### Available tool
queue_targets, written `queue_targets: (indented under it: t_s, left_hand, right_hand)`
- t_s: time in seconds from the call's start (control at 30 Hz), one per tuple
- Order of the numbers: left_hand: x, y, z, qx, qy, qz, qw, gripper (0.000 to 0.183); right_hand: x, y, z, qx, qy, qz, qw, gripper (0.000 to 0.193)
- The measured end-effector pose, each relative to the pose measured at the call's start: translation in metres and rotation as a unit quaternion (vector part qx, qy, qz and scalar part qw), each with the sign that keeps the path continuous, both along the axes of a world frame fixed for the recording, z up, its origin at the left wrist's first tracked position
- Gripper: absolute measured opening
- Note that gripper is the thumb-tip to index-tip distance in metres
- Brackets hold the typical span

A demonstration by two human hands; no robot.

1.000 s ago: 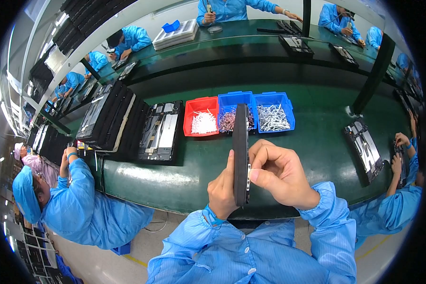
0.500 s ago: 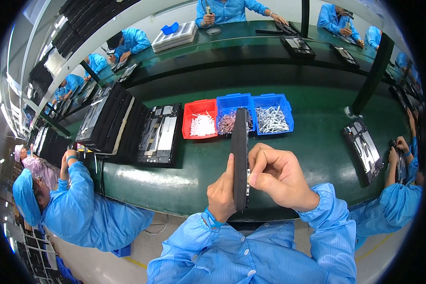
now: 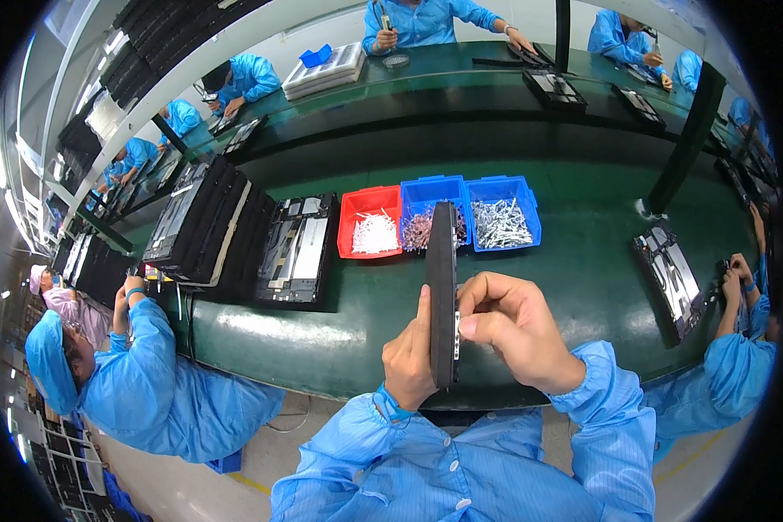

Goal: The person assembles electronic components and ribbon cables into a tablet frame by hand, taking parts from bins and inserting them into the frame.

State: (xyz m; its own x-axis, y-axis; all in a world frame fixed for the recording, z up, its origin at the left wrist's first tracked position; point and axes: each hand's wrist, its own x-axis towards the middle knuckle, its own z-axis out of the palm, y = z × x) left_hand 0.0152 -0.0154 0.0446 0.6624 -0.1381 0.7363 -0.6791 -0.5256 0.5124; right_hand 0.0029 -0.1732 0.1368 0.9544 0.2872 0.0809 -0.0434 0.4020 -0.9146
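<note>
My left hand [image 3: 406,358] grips a black foam-edged device unit [image 3: 442,304] from its left side, one finger stretched up along it. The unit stands on edge, narrow side toward me, above the front edge of the bench. At its right side, my right hand [image 3: 526,335] is closed in a pinch, thumb and forefinger against the unit beside small silvery parts [image 3: 457,335]. Whatever lies between those fingertips is too small to make out. Behind the unit sit a red bin [image 3: 370,224] of white pieces, a blue bin [image 3: 432,189] of pinkish pieces, partly hidden, and another blue bin [image 3: 502,213] of silvery pieces.
On the left of the green bench [image 3: 383,309] lie a single open unit [image 3: 297,250] and a stack of similar units [image 3: 202,224]. Another unit [image 3: 667,283] lies at the right. Co-workers in blue sit on both sides and across. A dark post [image 3: 685,143] rises at the right.
The view has shifted very slightly, moving the bench and bins a little within the picture. My right fingertips have shifted slightly at the unit's side; the left hand keeps its grip.
</note>
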Motion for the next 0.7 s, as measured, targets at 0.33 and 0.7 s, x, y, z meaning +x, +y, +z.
queue_targets:
  t_s: [0.33,0.7]
  left_hand:
    - [-0.002,0.000,-0.001,0.019,-0.005,-0.004,1.000,0.034]
    - [0.001,0.002,0.001,0.084,-0.046,-0.019,0.995,0.071]
  right_hand:
    - [0.001,-0.003,0.002,0.007,0.017,0.011,1.000,0.005]
    - [-0.008,0.004,-0.012,0.058,0.005,0.007,0.998,0.021]
